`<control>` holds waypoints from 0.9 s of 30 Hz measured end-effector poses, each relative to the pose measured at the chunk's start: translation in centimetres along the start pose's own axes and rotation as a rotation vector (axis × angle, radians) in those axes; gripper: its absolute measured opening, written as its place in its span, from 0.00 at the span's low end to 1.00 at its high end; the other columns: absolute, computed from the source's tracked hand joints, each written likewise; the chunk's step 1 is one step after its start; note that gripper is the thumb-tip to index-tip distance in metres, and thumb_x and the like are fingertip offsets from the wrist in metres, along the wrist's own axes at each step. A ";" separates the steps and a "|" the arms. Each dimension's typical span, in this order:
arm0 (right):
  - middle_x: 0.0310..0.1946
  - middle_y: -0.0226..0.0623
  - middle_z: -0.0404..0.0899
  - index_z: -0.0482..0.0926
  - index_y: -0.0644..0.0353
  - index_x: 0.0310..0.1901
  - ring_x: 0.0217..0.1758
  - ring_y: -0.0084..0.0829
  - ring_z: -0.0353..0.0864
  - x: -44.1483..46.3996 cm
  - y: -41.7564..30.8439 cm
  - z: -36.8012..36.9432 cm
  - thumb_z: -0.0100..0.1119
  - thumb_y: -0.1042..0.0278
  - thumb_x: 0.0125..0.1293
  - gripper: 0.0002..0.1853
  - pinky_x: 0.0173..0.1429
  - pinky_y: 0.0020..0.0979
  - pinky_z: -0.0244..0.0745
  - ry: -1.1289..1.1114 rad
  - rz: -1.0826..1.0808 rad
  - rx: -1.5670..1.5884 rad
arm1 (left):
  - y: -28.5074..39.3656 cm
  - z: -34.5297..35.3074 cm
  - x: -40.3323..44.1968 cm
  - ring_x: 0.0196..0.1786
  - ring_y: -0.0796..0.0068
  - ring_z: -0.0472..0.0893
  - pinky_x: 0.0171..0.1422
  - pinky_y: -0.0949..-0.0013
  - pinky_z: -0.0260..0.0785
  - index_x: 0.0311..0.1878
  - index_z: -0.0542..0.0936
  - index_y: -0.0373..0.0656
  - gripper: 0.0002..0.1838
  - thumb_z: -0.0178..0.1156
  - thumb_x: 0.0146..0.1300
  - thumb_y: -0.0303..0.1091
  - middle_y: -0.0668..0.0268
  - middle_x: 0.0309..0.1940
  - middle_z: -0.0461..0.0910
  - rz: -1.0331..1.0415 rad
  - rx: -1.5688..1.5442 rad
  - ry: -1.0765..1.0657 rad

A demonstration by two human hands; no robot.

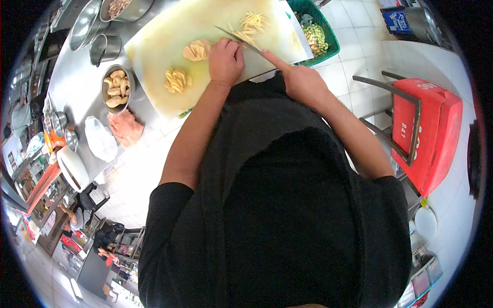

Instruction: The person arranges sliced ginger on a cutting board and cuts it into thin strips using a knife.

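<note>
My right hand (300,82) is closed round the handle of a knife (239,39), its index finger stretched along the blade. The blade lies over the cutting board (154,46), beside my left hand (226,60). That hand rests on the board with its fingers curled, and whatever is under them is hidden. Thin yellow strips (252,22) lie just beyond the blade. To the left of my left hand are a pile of pale slices (196,50) and a second pile of yellow slices (177,80).
A metal bowl of peeled pieces (116,88), a pink cloth (126,127) and a white plastic bag (100,138) are left of the board. A green basket of scraps (336,41) stands right of it. Farther right is a red container (431,128). People are in the background at lower left.
</note>
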State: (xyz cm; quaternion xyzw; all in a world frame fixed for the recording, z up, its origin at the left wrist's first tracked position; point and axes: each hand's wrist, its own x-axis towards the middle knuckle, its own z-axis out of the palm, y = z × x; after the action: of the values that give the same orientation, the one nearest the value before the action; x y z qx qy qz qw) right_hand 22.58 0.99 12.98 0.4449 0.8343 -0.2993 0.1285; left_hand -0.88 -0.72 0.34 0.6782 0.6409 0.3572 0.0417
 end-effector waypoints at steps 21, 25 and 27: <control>0.39 0.57 0.88 0.53 0.22 0.85 0.42 0.58 0.90 -0.6 0.6 0.7 0.55 0.79 0.63 0.52 0.47 0.57 0.83 0.004 0.003 0.034 | -0.6 0.4 -0.2 0.42 0.51 0.81 0.47 0.49 0.73 0.35 0.83 0.46 0.03 0.68 0.60 0.29 0.60 0.37 0.79 0.015 -0.043 0.020; 0.37 0.60 0.87 0.53 0.23 0.85 0.40 0.61 0.88 1.9 2.8 2.4 0.54 0.75 0.71 0.46 0.46 0.58 0.82 0.091 -0.077 0.121 | -0.3 0.0 -0.3 0.43 0.50 0.81 0.48 0.49 0.74 0.36 0.84 0.45 0.03 0.68 0.60 0.28 0.59 0.37 0.80 -0.017 -0.041 0.004; 0.37 0.61 0.86 0.54 0.23 0.85 0.39 0.62 0.87 2.1 3.1 3.0 0.53 0.73 0.74 0.43 0.46 0.58 0.81 0.124 -0.106 0.140 | -0.2 0.0 -0.1 0.43 0.50 0.82 0.48 0.49 0.75 0.37 0.84 0.45 0.03 0.68 0.60 0.27 0.59 0.37 0.81 -0.026 -0.069 0.012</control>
State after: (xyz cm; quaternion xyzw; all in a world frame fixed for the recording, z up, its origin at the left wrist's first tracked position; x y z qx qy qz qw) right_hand 23.75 1.86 8.47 0.4256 0.8400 -0.3353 0.0293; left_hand -1.06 -0.79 0.19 0.6657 0.6372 0.3827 0.0657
